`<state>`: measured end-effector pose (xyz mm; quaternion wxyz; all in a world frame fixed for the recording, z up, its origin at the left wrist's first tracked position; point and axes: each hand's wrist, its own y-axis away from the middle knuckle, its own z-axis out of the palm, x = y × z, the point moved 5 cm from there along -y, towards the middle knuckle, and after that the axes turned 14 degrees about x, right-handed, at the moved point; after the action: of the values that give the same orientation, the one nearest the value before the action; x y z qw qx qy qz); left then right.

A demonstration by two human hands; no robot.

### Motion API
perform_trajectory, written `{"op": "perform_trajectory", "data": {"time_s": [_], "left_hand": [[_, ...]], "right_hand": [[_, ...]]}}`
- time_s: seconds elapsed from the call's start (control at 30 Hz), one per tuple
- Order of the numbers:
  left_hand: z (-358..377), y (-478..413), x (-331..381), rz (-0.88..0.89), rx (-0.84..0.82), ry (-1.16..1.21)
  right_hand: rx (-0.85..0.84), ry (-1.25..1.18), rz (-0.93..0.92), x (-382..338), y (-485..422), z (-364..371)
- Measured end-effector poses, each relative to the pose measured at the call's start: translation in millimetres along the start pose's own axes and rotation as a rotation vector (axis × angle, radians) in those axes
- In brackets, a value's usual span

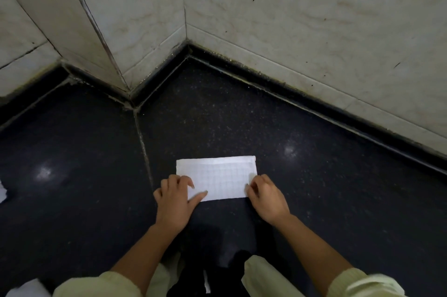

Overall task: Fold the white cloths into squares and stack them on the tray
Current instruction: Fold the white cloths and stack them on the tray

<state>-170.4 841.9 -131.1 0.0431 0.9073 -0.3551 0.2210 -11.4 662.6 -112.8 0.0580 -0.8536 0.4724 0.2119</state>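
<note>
A white cloth [221,175] with a faint grid pattern lies folded into a flat rectangle on the dark floor, just ahead of me. My left hand [175,200] sits at its near left corner, thumb on top and fingers curled on the edge. My right hand [266,196] is at the near right corner, fingers curled onto the cloth's edge. No tray is in view.
Pale tiled walls [290,30] meet in a corner behind the cloth, with a dark skirting strip at their foot. A bit of white cloth [3,191] shows at the left edge, and another white piece [26,289] at the bottom left. My knees are below.
</note>
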Motion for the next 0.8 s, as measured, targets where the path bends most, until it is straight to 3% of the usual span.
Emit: {"op": "perform_trajectory", "data": {"time_s": [0.37,0.53,0.8], "left_hand": [[-17,-2,-36,-0.196,-0.089,0.281],[-21,-6,-47,-0.293,-0.112,0.530],[-19,-7,-49,-0.274,-0.098,0.536]], "right_hand": [[0.031,-0.224,0.304,20,-2,-9],[0.097,-0.346,0.483,16,-5,-10],[0.035,-0.373,0.638,3,-11,-3]]}}
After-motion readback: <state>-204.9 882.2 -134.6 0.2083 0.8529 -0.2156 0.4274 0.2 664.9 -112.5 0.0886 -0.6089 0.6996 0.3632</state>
